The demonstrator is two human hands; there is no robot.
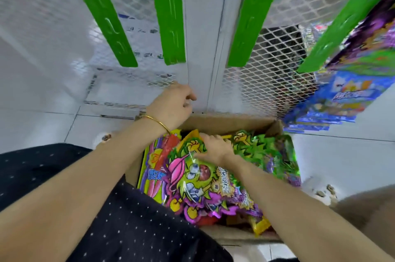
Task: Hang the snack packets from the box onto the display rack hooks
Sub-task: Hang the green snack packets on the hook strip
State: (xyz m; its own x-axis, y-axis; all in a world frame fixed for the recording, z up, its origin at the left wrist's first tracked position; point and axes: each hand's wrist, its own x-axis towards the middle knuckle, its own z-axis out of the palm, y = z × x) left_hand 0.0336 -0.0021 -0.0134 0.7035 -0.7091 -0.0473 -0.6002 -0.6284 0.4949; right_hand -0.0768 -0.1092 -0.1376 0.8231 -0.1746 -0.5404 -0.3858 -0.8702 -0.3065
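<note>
A cardboard box (224,123) on the floor holds several bright snack packets. My right hand (215,149) grips the top edge of a green and pink cartoon packet (201,178) lying on top of the pile. My left hand (174,104) hovers above the box's far left corner with its fingers loosely curled, holding nothing. Green hanging strips (170,16) with hook slots hang down the white mesh display rack (275,73) behind the box. The two strips at left and the one right of centre (250,16) are bare.
Purple, green and blue packets (350,90) hang from the rightmost strip (339,24) at the right edge. White floor tiles surround the box. My dark dotted clothing (89,208) fills the lower left.
</note>
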